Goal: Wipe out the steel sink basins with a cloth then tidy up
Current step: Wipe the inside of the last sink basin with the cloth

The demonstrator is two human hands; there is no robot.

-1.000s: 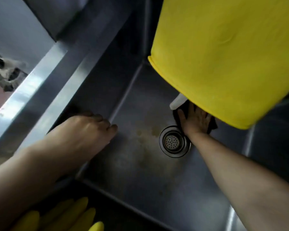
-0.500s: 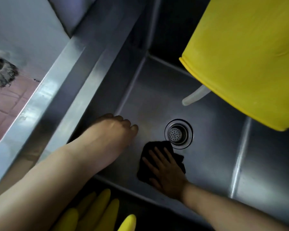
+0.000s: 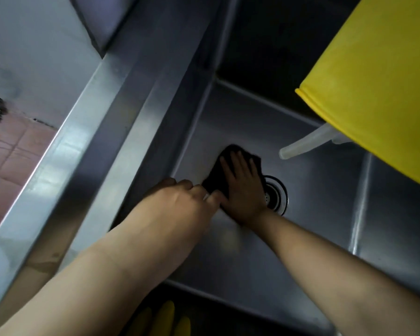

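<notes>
I look down into a steel sink basin [image 3: 313,214] with a round drain strainer [image 3: 278,195] in its floor. A dark cloth [image 3: 218,173] lies flat on the basin floor just left of the drain. My right hand [image 3: 243,187] presses on it with straight, spread fingers. My left hand [image 3: 184,202] rests against the basin's left wall, its fingertips beside the cloth's near edge. Whether those fingertips touch the cloth is blurred.
A yellow bucket-like container [image 3: 374,81] hangs over the basin at upper right, with a pale plastic tube [image 3: 306,144] sticking out beneath it. Yellow glove fingers [image 3: 165,318] lie at the near edge. A steel rim [image 3: 87,132] borders the left, above pink floor tiles [image 3: 12,154].
My right hand slid the cloth from the far side of the drain to the near side, then up to the left of the drain. My left hand stayed at the left wall.
</notes>
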